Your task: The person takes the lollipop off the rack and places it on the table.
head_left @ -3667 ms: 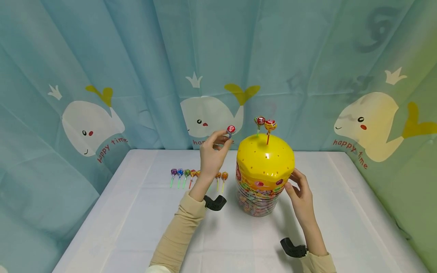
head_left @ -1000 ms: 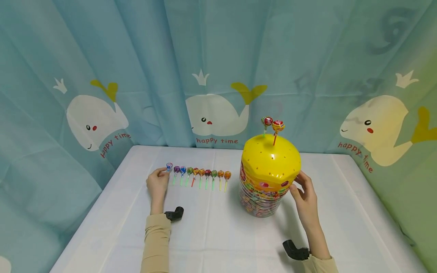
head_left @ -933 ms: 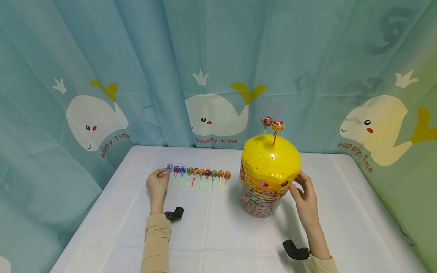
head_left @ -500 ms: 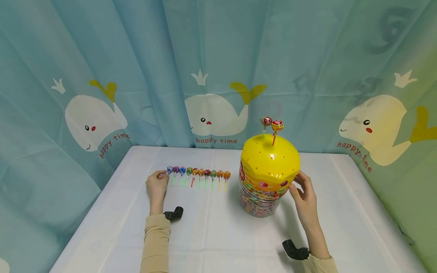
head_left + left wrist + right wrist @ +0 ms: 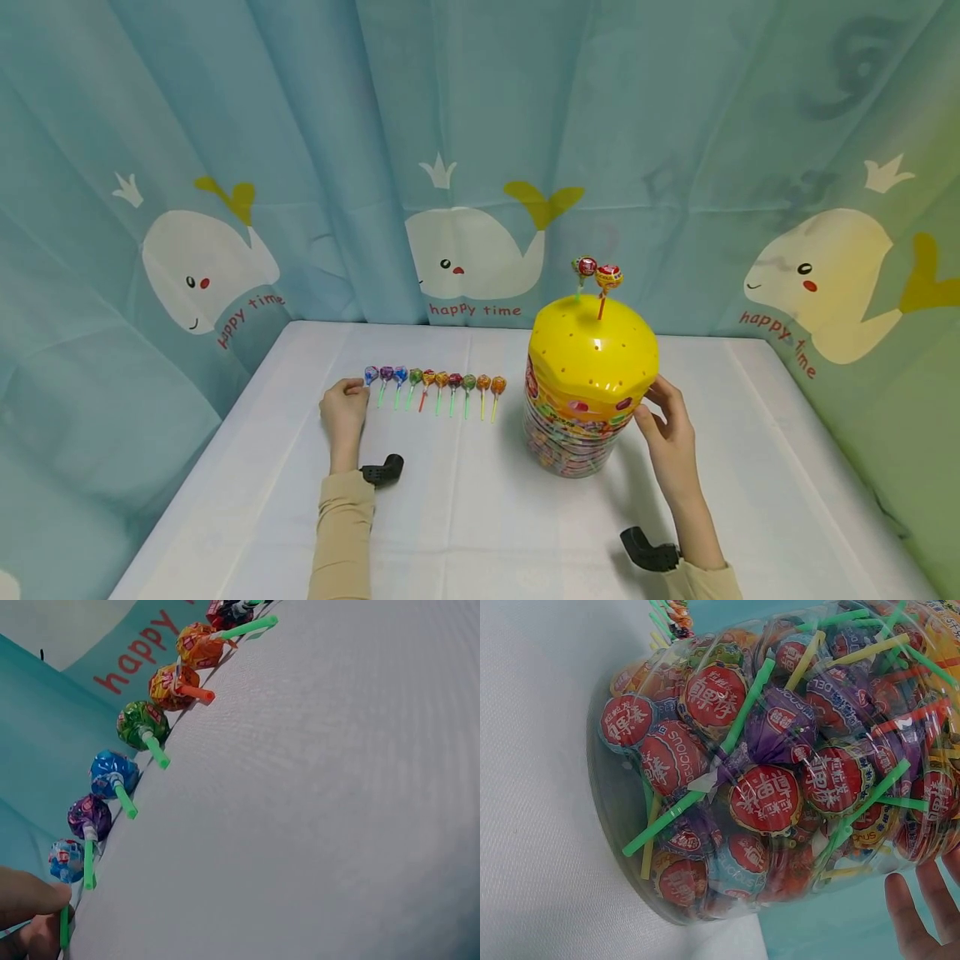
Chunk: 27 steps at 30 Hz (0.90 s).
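Note:
At the left end of a row of wrapped lollipops (image 5: 442,379) is my left hand (image 5: 345,417). Its thumb and finger pinch the green stick of a light-blue lollipop (image 5: 66,861), whose head lies beside a purple lollipop (image 5: 90,817). My right hand (image 5: 672,446) rests its fingers against the right side of a big clear jar (image 5: 735,772) full of lollipops. Those fingers (image 5: 907,911) look fairly straight in the right wrist view. Capping the jar is a yellow lid (image 5: 588,346) dotted with small holes. Two lollipops (image 5: 598,273) stand upright in it.
A white cloth (image 5: 487,533) covers the table. Behind it hangs a blue curtain (image 5: 480,100) with printed whales, turning green on the right. A black wrist camera mount sits at each wrist, the left one (image 5: 384,471) close over the cloth.
My left hand has carried the lollipop from beside the jar to the row's left end and lowered it into line with the others. My right hand has stayed at the jar.

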{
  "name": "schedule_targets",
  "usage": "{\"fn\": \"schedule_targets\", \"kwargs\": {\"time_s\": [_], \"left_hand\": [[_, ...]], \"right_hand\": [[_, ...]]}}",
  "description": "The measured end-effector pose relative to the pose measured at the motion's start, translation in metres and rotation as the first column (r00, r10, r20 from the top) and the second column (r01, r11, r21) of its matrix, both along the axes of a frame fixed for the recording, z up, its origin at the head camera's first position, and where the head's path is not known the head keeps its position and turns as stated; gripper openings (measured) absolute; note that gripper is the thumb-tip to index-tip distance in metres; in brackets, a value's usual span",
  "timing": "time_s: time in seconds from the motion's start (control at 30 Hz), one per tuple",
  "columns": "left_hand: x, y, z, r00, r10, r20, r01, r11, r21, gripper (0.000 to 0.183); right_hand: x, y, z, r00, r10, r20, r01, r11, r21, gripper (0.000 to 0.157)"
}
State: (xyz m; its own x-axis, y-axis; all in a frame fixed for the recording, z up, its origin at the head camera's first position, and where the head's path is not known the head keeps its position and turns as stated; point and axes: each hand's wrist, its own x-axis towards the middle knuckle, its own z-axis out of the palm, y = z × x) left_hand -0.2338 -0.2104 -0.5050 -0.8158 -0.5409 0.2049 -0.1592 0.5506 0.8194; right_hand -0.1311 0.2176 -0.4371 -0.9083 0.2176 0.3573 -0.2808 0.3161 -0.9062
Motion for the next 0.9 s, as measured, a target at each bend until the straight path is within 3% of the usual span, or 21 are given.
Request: {"fn": "schedule_targets", "kwargs": {"time_s": [0.37,0.9], "left_hand": [[0.004,-0.001,0.008,1.000,0.005,0.017,-0.006,0.997,0.073,0.022],[0.015,0.016,0.050,0.997,-0.039,-0.072,0.048,0.990,0.133,0.022]], "right_hand": [[0.000,0.000,0.000,1.000,0.003,-0.009,-0.003,1.000,-0.007,0.046],[0.000,0.000,0.000,1.000,0.009,-0.004,-0.009,1.000,-0.017,0.047]]}}
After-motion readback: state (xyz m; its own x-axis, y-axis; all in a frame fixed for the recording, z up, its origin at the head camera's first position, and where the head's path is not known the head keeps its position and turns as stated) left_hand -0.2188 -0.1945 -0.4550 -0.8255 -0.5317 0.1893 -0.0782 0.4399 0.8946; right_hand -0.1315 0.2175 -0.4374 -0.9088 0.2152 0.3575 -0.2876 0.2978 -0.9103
